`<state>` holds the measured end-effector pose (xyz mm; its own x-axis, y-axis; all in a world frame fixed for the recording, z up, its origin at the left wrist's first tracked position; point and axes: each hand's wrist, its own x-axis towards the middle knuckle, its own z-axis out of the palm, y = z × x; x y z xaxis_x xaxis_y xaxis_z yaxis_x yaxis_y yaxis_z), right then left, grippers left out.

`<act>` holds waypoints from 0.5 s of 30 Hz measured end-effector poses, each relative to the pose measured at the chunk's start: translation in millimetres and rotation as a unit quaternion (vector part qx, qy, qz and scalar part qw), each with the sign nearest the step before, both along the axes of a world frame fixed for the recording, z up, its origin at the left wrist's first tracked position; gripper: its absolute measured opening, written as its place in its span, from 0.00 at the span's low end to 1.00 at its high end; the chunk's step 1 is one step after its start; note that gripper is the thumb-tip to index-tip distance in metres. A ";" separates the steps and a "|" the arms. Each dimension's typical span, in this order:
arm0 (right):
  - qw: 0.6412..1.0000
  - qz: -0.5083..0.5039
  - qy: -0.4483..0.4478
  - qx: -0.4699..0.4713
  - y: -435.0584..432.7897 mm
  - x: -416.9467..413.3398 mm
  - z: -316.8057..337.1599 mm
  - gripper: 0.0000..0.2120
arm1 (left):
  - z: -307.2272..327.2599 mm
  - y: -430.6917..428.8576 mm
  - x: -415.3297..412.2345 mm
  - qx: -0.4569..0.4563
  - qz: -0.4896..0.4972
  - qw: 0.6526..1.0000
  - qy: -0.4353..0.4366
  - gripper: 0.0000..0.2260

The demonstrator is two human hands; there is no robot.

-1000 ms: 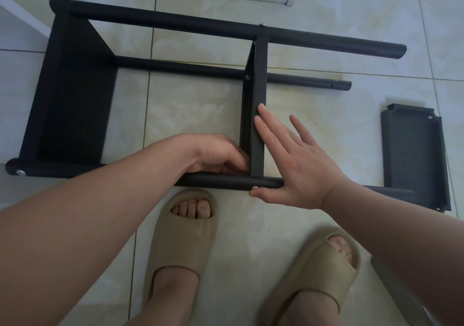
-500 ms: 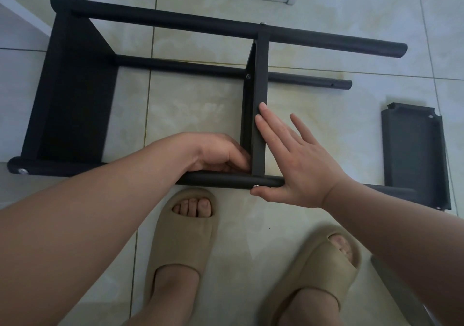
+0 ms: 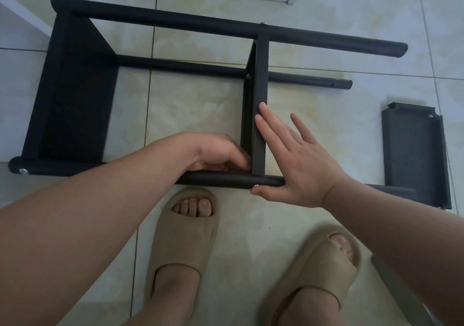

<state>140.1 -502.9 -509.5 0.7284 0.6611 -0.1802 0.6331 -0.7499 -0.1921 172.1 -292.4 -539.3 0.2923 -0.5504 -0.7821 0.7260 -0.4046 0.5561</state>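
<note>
Against the middle panel (image 3: 261,87), the right hand (image 3: 296,165) stays flat, left hand (image 3: 218,153) curled.

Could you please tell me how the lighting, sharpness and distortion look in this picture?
In the head view, light is soft and even, with faint shadows beside the black frame and loose panel; the tiled floor shows no harsh glare; left hand and right hand are sharp; wide-angle stretch enlarges the forearms at the lower corners.

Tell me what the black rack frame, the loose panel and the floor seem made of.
Rack frame: likely matte powder-coated steel tubing; round bars, silver screw heads.
Loose panel: probably thin sheet metal, maybe plastic; folded rim, notched corners.
Floor: glazed ceramic tile; glossy marbling, grout lines.
</note>
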 end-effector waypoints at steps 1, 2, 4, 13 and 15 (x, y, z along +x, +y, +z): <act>1.000 0.000 -0.001 0.000 0.0 0.0 -0.1 0.54 | 0.3 0.2 0.0 -0.005 0.002 1.000 0.006 0.08; 1.000 0.000 -0.002 0.000 0.1 -0.1 -0.2 0.54 | 0.7 0.2 0.0 -0.007 0.002 1.000 0.009 0.08; 1.000 0.001 -0.007 -0.004 0.3 -0.3 -0.4 0.54 | 1.3 -1.0 -0.4 -0.005 0.003 1.000 0.011 0.07; 0.999 0.017 -0.041 -0.009 0.1 -0.1 -0.2 0.52 | -1.2 -1.5 -0.6 0.016 -0.013 0.999 -0.047 0.06; 0.999 0.020 -0.041 -0.008 0.1 0.5 -0.1 0.51 | -0.1 -0.8 0.5 0.008 -0.012 0.999 -0.029 0.06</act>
<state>140.6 -502.9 -509.6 0.7137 0.6879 -0.1322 0.6760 -0.7258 -0.1272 172.6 -293.2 -539.5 0.3231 -0.5464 -0.7727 0.6828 -0.4308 0.5901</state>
